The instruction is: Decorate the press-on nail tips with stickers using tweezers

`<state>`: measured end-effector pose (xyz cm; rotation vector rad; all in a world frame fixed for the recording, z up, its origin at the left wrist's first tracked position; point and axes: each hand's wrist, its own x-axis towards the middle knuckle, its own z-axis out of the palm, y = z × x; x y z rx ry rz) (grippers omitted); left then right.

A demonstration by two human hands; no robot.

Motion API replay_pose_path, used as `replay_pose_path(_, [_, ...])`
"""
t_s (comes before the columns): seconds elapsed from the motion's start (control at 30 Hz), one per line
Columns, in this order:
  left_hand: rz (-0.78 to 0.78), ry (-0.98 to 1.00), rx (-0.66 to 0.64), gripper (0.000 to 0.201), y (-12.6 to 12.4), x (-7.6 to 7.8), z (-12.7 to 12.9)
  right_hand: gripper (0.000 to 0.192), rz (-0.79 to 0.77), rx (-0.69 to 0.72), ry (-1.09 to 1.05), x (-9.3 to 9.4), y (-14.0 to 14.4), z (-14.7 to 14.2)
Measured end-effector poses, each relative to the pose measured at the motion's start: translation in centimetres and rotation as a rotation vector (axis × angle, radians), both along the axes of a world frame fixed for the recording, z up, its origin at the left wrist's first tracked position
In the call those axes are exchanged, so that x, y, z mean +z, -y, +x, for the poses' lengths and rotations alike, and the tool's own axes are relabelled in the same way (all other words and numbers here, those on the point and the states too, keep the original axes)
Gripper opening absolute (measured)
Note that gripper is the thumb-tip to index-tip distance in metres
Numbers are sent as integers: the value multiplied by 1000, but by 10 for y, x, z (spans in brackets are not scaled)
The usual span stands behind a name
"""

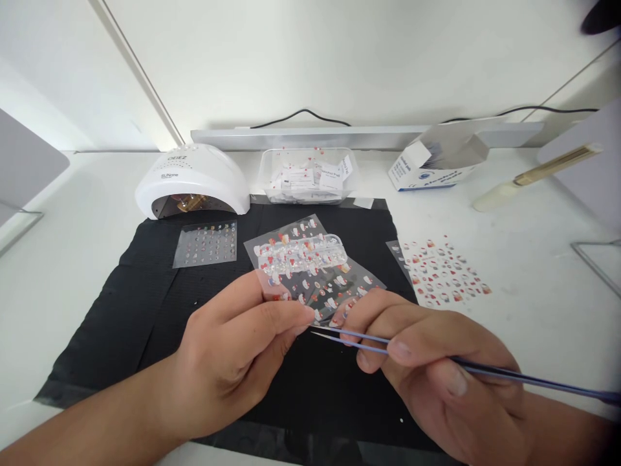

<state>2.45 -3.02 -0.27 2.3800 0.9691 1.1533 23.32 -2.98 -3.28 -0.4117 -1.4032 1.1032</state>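
Observation:
My left hand is closed, thumb and fingers pinching the near edge of a clear sticker sheet printed with small red and white figures. In my right hand is a pair of blue tweezers, held between thumb and fingers. Their slightly parted tips lie just beside my left thumb tip, at the sheet's near corner. Some right-hand fingers reach under or against the sheet's right side; whether they grip it I cannot tell. A long clear case with glittery bits shows at the sheet's far part, apparently beneath it.
A black mat covers the white table. On it lies a small sheet of gems. Behind stand a white nail lamp, a clear tub of packets and an alcohol pad box. Rightward are another sticker sheet and a brush.

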Motion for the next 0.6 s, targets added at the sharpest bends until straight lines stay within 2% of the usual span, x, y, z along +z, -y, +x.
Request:
replay_pose_path(0.33, [-6, -4, -2, 22, 2, -3, -1, 23, -32, 0, -9, 0, 1, 1])
replay_pose_path(0.6, [-79, -15, -33, 21, 0, 0, 0, 24, -3, 12, 22, 0, 1, 2])
